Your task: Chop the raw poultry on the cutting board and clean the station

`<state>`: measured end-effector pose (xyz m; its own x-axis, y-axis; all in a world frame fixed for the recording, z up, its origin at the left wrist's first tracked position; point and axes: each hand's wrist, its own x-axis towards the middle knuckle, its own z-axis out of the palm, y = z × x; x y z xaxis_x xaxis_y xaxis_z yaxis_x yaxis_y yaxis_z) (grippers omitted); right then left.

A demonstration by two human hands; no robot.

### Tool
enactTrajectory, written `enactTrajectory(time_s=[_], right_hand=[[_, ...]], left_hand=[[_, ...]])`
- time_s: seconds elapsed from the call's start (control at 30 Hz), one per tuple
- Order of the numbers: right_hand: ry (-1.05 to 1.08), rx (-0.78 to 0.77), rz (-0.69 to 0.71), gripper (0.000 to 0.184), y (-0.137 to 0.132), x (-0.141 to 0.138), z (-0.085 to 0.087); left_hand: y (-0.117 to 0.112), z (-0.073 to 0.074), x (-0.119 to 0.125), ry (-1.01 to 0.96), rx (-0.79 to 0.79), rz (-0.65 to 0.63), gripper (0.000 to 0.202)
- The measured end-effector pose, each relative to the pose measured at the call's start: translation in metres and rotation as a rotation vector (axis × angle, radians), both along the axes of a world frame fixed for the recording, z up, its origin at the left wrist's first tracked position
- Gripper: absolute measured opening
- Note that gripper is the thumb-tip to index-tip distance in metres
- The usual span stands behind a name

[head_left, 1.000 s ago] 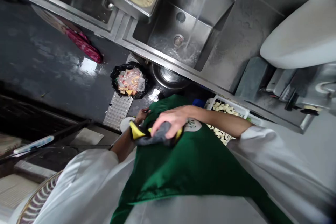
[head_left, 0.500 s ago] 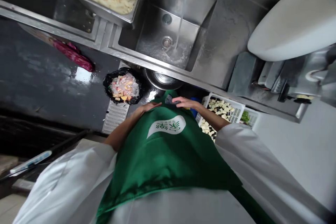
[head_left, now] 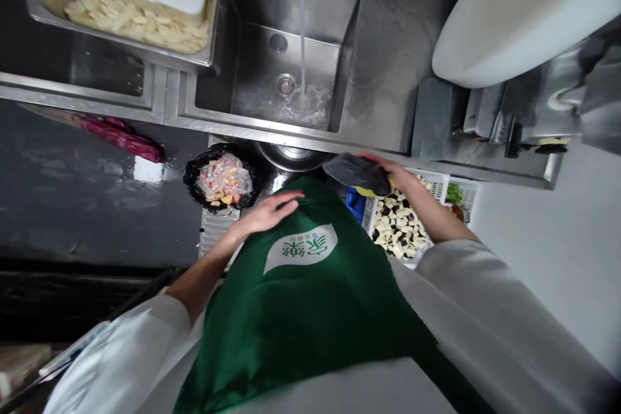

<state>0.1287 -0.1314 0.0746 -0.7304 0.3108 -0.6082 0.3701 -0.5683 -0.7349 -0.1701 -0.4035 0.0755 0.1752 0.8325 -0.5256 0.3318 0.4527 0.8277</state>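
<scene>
My right hand grips a dark grey, cloth-like thing with a yellow edge, just in front of the counter edge. It looks limp, but its exact kind is unclear; my fingers are partly hidden behind it. My left hand holds nothing. Its fingers are spread over the front of my green apron, which bears a white leaf-shaped logo. Ahead, water runs from a tap into the steel sink.
A white tub of peeled potatoes rests on a steel pan of cut strips. Below right is a white basket of diced eggplant. A black-bagged bin stands on the floor, near a red sack. Knives stand at right.
My right hand has moved right and away from the apron, bringing the dark grey cloth-like thing out. My left hand has lifted slightly, its fingers more spread. The view has shifted right.
</scene>
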Motion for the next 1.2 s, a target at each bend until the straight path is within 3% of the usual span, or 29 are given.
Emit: enactTrajectory(time_s=[0.1,0.17,0.2,0.3,0.4,0.47,0.53,0.6,0.7,0.8,0.9,0.97,1.07,1.2], right_hand=[[-0.164,0.066,0.108,0.059,-0.028,-0.049,-0.059],[-0.241,0.086,0.316,0.053,-0.057,-0.065,-0.082],[-0.232,0.100,0.414,0.052,-0.068,-0.064,-0.086],[-0.070,0.141,0.590,0.057,-0.075,-0.029,-0.067],[0.053,0.103,0.712,0.054,-0.043,0.014,-0.026],[0.044,0.140,0.669,0.051,-0.022,0.015,-0.004],[0.043,0.246,0.537,0.051,-0.020,-0.014,0.004],[0.111,0.326,0.507,0.050,-0.041,-0.063,-0.006],[0.203,0.337,0.742,0.041,-0.092,-0.125,-0.039],[-0.044,0.457,0.927,0.024,-0.109,-0.145,-0.069],[-0.388,0.580,1.031,0.007,-0.076,-0.143,-0.080],[-0.363,0.559,0.975,0.008,-0.040,-0.146,-0.075],[-0.102,0.387,0.648,0.018,0.020,-0.162,-0.049],[0.006,0.169,0.166,0.048,0.110,-0.203,-0.012]], left_hand=[[-0.006,0.025,0.014,-0.179,0.097,-0.245,0.053],[-0.012,0.028,0.015,-0.189,0.085,-0.294,0.051],[-0.015,0.028,0.013,-0.182,0.074,-0.293,0.052],[-0.024,0.028,-0.001,-0.174,0.067,-0.297,0.052],[-0.031,0.040,-0.011,-0.212,0.105,-0.340,0.055],[-0.034,0.051,-0.008,-0.250,0.139,-0.387,0.057],[-0.035,0.060,0.005,-0.276,0.160,-0.438,0.056],[-0.033,0.067,0.026,-0.281,0.166,-0.474,0.054],[-0.025,0.078,0.057,-0.253,0.186,-0.485,0.056],[-0.017,0.097,0.069,-0.267,0.212,-0.461,0.065],[-0.014,0.125,0.061,-0.320,0.205,-0.397,0.073],[-0.012,0.145,0.052,-0.354,0.178,-0.346,0.073],[-0.012,0.164,0.037,-0.333,0.090,-0.230,0.064],[-0.014,0.159,0.024,-0.179,-0.035,-0.039,0.045]])
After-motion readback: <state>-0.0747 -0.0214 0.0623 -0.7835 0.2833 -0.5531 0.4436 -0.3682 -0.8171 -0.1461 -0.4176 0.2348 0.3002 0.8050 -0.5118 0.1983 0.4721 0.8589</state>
